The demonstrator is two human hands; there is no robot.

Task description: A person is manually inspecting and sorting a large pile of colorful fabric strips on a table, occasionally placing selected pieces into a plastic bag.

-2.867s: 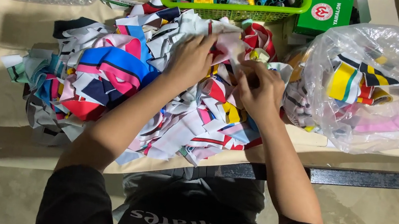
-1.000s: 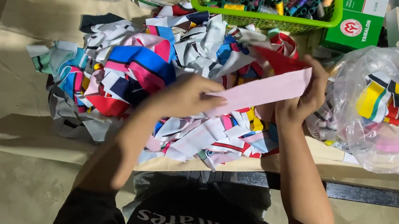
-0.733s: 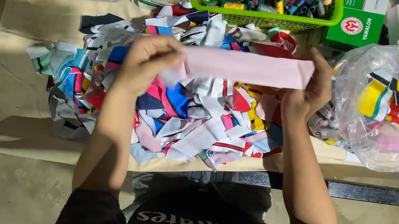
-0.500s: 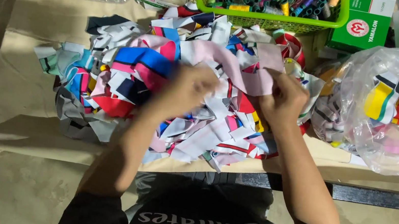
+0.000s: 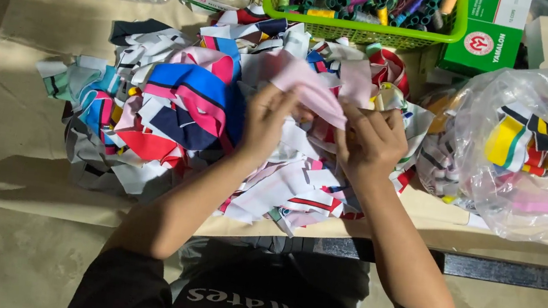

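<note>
Folding a pale pink strip (image 5: 310, 92) of fabric between both hands, we are working over a heap of scraps (image 5: 221, 126) spread across the middle of a paper-covered table (image 5: 14, 141). The strip is sitting just above the heap's centre, bunched and doubled over, held up off the pile.

We are judging the step in hand to be gathering the strip into a smaller bundle. The next move is likely calling for a firm pinch on the loose end so the folds are not slipping apart.

Our left hand (image 5: 265, 121) is rising from the near left, fingers curled narrow and pinching the strip's left part. Our right hand (image 5: 371, 142) is coming in from the near right, fingers bent close together and gripping the strip's right part. The two hands are sitting just beside each other, forearms angling inward from the near edge.

At the far side a green basket (image 5: 368, 25) of thread spools is standing. To the right a clear bag (image 5: 535, 153) of coloured pieces is lying on the table.
</note>
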